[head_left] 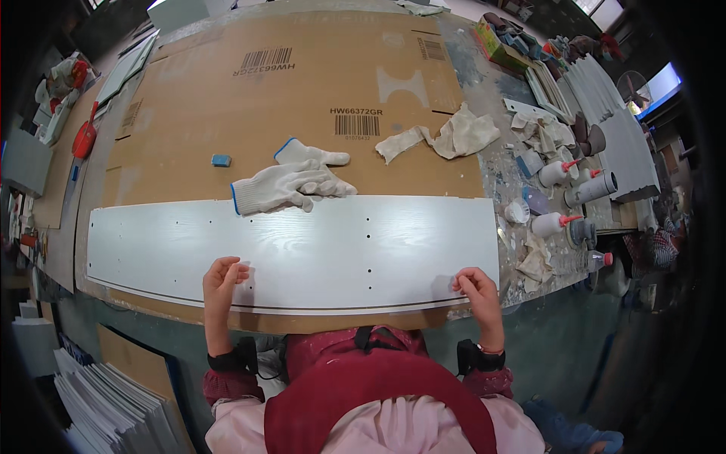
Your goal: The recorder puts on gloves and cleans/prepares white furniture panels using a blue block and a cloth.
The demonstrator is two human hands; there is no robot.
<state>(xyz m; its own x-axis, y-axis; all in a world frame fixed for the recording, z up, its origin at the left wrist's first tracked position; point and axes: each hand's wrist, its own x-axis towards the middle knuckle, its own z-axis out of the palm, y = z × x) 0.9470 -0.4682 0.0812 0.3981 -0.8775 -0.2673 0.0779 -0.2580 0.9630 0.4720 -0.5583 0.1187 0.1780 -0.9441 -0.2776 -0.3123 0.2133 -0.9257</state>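
Note:
A long white board (310, 250) with a wood-grain sheen and rows of small dark holes lies flat along the table's near side. My left hand (223, 281) is over its front edge, left of the middle, fingers loosely bent and holding nothing I can see. Toward the board's right end is my right hand (479, 289), its fingers also half curled, with nothing visible between them. Whether either hand touches the board, I cannot tell. White knit gloves (283, 187) with blue cuffs rest against the board's far edge. Behind them sits a small blue block (221, 160).
Brown cardboard (287, 98) covers the table, with torn cream cloth (463, 134) on it. To the right are white squeeze bottles (550, 223) with red tips, a small white cup (517, 211) and rags. A red tool (85, 139) lies left. Panels (125, 405) are stacked lower left.

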